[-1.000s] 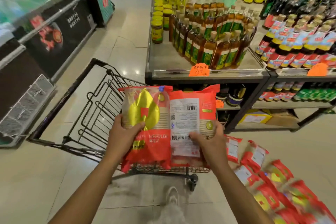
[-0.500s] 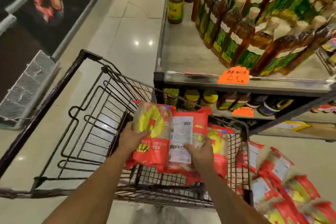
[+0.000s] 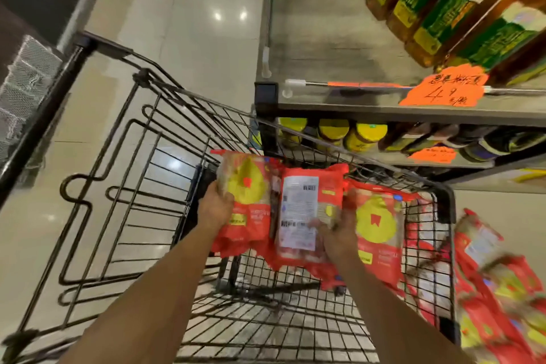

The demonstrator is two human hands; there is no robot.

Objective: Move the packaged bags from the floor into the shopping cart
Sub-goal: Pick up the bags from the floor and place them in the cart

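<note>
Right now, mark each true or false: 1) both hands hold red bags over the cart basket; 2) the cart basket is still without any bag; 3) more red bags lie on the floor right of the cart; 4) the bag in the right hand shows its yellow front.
1) True: the left hand and right hand hold red bags over the cart.
2) False: a bag in the cart leans at its right side.
3) True: floor bags lie there.
4) False: its white barcode label faces up.
</note>
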